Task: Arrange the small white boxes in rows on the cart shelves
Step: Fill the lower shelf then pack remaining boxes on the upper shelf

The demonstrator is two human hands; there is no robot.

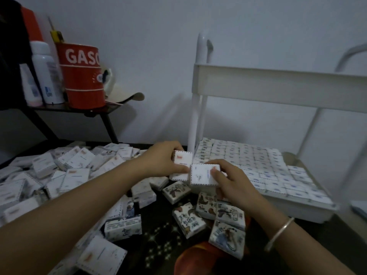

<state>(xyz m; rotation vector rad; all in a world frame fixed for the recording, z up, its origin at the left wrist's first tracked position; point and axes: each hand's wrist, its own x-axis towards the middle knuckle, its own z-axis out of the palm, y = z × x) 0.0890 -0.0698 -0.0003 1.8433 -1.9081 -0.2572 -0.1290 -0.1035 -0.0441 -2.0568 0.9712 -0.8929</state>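
My left hand (pixel 161 159) grips a small white box (pixel 182 162) with a red mark, held just left of the cart's near corner. My right hand (pixel 231 180) holds a second white box (pixel 202 174) with blue print, thumb on top, touching the first box. The white cart (pixel 278 82) stands at the right. Its lower shelf (pixel 301 207) is packed with rows of small white boxes (pixel 258 161). A loose pile of white boxes (pixel 69 171) covers the dark floor at the left, and several boxes with printed pictures (pixel 218 211) lie below my hands.
A dark side table (pixel 59 109) at the back left carries a red GASO tin (pixel 83 76), white bottles (pixel 46 72) and a cap. The cart's upper shelf sits above the filled one. An orange cloth (pixel 198 259) lies near the bottom. A bangle (pixel 278 233) circles my right wrist.
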